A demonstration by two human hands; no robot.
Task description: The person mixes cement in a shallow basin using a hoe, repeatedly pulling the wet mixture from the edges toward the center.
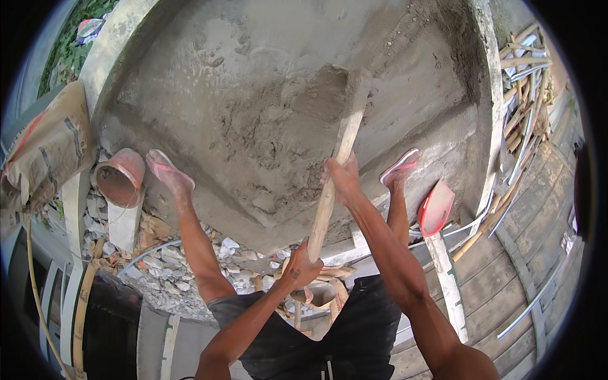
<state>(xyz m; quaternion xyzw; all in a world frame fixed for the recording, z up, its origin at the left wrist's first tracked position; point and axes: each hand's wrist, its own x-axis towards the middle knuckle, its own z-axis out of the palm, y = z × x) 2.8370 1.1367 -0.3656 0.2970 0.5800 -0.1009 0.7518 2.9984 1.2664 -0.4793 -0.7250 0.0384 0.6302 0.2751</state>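
Observation:
Both my hands are closed around the wooden handle of a hoe (324, 212). My left hand (302, 271) grips its near end, close to my lap. Further up the shaft, about the middle, my right hand (342, 179) is wrapped round it. The handle slants away and slightly right, and its far end is coated in grey. The blade is mostly hidden in the wet mortar. That grey mortar (253, 145) lies in a walled mixing trough (493, 120), with a rough, churned mound left of the handle.
My sandalled feet stand apart on the trough's near side. At left are a reddish bucket (128, 166) and a cement sack (60, 139). A red scoop-like container (437, 209) lies right. Rubble (168, 278) lies below; bamboo and scrap (527, 82) are piled beyond the right wall.

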